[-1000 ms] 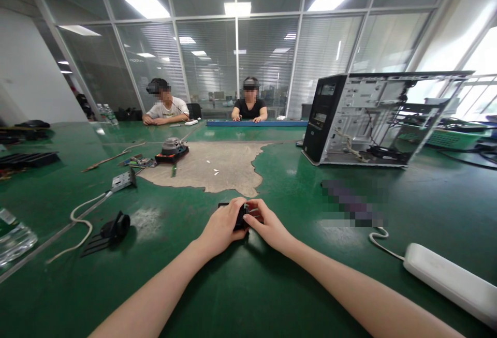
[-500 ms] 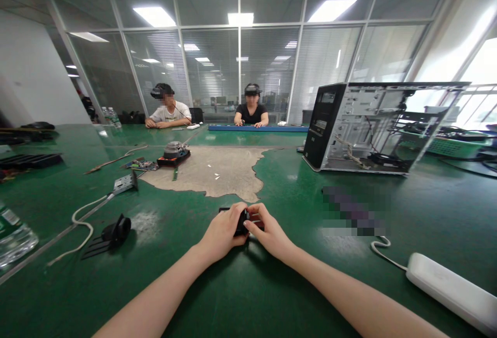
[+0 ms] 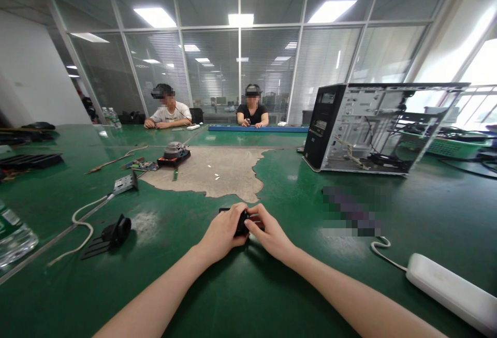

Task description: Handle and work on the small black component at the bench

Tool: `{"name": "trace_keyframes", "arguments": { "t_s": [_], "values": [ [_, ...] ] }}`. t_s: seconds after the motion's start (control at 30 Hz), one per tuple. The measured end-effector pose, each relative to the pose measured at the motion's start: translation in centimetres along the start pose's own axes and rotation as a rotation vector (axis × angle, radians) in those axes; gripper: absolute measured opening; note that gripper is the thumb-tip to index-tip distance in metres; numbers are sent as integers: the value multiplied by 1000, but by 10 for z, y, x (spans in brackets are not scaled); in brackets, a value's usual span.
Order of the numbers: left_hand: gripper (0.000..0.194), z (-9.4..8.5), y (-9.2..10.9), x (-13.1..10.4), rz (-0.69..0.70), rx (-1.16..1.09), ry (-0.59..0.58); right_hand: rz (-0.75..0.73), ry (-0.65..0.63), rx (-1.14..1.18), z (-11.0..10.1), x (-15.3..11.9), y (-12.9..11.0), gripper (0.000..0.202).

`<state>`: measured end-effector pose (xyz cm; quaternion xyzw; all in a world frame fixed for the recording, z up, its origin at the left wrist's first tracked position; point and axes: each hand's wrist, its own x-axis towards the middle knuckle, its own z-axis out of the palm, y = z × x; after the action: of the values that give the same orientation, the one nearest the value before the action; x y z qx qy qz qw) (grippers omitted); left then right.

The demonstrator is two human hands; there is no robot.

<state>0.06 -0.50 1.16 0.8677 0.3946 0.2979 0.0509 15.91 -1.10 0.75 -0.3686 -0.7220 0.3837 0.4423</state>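
Note:
A small black boxy part is held just above or on the green tabletop, mostly covered by fingers, so its kind is unclear. My left hand wraps over it from the left, thumb below and fingers across the top. From the right, my right hand touches its edge with bent fingers and thumb. Its right fingers press near the part's right side. Beyond both hands lies a bare tan patch of the table.
An opened computer case stands at right, with a white power adapter nearer me. At left lie a black plastic piece, a metal bracket and a water bottle. A cooler-like part sits farther back. Two people sit opposite.
My hands and the black part have hardly moved. Across the table, the person in the dark shirt has shifted their hands slightly.

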Motion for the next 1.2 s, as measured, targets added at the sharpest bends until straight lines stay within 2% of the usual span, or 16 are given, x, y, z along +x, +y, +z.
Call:
{"name": "trace_keyframes", "arguments": {
  "t_s": [0.17,0.3,0.43,0.53,0.7,0.8,0.97,1.07,1.2],
  "values": [
    [62,0,0,0,0,10,-12,41,3,23,0,1,2,20],
    [64,0,-1,0,-3,9,-21,-47,-7,-54,-1,-1,0,19],
    [63,1,-2,0,6,9,-16,-107,39,-75,0,-2,1,13],
    [60,2,-1,0,-7,16,-13,-59,30,-8,1,0,4,9],
    [60,1,0,0,-22,14,-18,43,5,22,1,2,4,20],
    [63,0,-1,0,-24,12,-30,-12,-18,-29,0,0,2,22],
    [65,1,-1,0,-19,12,-27,-114,36,-80,0,-2,2,17],
    [62,1,-1,0,-16,8,-15,-60,18,1,1,-1,5,11],
    [61,1,-1,0,-13,4,-16,30,4,32,1,2,3,20]
  ]
}}
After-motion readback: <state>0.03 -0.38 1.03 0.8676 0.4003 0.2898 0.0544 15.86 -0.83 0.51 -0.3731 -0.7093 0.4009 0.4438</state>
